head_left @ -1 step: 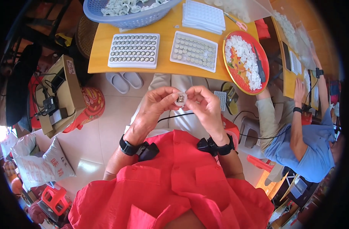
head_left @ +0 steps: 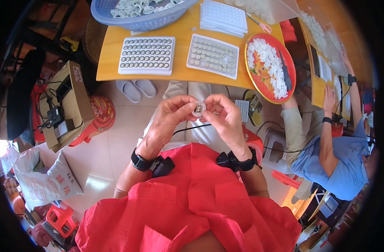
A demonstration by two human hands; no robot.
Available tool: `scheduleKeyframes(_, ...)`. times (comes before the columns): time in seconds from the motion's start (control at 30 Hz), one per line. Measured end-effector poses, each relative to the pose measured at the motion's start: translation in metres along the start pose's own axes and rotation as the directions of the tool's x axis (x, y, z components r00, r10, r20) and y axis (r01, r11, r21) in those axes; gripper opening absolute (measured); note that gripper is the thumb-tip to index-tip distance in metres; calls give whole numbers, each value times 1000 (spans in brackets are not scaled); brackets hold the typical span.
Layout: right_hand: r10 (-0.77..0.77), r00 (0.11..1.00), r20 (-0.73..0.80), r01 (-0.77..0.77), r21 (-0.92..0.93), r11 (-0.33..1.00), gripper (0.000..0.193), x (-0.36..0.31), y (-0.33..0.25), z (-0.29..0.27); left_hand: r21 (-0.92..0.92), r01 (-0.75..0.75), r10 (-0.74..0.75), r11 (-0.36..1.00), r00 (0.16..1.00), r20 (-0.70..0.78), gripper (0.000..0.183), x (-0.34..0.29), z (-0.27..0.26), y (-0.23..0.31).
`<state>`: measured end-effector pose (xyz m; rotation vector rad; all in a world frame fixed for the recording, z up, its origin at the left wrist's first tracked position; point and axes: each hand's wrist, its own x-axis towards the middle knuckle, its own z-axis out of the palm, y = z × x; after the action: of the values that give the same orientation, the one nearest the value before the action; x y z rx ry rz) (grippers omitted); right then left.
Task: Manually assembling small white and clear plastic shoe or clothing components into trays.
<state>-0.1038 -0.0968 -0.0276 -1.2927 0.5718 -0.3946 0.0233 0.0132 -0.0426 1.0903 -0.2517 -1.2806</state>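
Observation:
Above my lap, I hold a small round whitish plastic housing with shiny metal parts inside. My left hand pinches its left side between thumb and fingers. On the other side, my right hand is closed on the rim, thumb and fingertips touching it. Beyond my hands, on the wooden table, lies a white tray with rows of round metallic pieces. Right of it sits another white tray filled with flat pale discs.
A blue basket of white plastic rings stands at the far left. Stacked white trays, scissors and a red round tray of white pieces are on the right. A blue-shirted person works at the right. A cardboard box stands left.

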Motion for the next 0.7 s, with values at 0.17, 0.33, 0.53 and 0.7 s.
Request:
scheduleKeyframes(0.17, 21, 999, -31, -26, -167, 986, 15, 2, -4, 4, 68, -75, 72, 995, 996, 53, 15, -1, 0, 4)
scheduleKeyframes(0.33, 43, 999, -18, -46, -234, 971, 11, 6, -4, 2, 107, -89, 82, 990, 994, 73, 12, 1, -3, 1)
scheduleKeyframes(0.53, 77, 997, -14, -78, -83, 994, 14, 12, 5, -1, -34, -54, 55, 998, 998, 38, 18, 1, 1, 0)
scheduleKeyframes(0.7, 87, 996, -24, -85, 76, 993, 18, 11, 2, 5, -24, -64, 66, 998, 992, 111, 22, 2, -9, 3)
